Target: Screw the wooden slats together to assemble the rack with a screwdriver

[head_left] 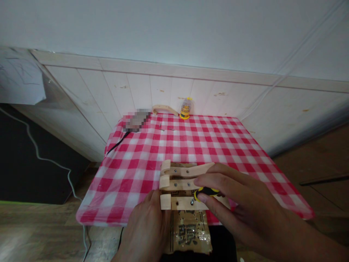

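Three pale wooden hook-shaped pieces lie side by side across a brown taped cardboard strip (190, 233) with dark lettering. The nearest wooden piece (181, 203) has a bare hole at its left and a screw (192, 201) to the right of it. Screw heads show in the middle wooden piece (181, 185) and in the far wooden piece (181, 171). My right hand (240, 196) is closed around a stubby yellow-and-black screwdriver (208, 191), its end near that screw. Along the left edge, my left hand (149, 222) grips the cardboard strip; its fingertips are hidden underneath.
On the checked tablecloth (218, 142), several loose screws (163, 128) lie toward the back. Behind them are another wooden hook piece (165, 108), a yellow-lidded plastic jar (185, 109) and a blurred flat object (137, 120) with a black strap. A white panelled wall (229, 98) borders the table's far edge.
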Demonstrator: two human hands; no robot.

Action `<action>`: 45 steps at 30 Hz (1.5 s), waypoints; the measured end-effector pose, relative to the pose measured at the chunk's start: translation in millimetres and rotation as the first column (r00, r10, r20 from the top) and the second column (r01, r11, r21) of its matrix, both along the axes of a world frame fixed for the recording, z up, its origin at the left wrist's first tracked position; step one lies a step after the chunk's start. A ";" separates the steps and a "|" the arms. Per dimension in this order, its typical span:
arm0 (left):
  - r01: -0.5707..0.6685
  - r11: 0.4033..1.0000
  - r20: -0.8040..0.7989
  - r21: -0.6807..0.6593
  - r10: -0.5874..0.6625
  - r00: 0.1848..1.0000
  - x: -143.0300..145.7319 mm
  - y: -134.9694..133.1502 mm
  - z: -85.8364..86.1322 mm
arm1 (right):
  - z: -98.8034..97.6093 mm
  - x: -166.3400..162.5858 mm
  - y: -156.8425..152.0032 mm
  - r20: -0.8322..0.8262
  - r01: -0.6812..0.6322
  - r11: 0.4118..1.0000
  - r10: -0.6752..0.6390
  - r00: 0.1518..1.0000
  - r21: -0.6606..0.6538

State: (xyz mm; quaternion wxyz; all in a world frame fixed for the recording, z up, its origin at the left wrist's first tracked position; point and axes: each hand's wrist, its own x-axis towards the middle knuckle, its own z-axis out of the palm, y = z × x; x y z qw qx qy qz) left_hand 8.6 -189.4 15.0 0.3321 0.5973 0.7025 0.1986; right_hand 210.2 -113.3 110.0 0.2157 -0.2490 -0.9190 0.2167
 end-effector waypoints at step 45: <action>0.007 0.999 -0.023 -0.033 -0.008 1.000 0.9 -0.1 6.6 | -13.5 -0.1 1.8 -0.022 -0.016 0.996 0.019 1.000 0.089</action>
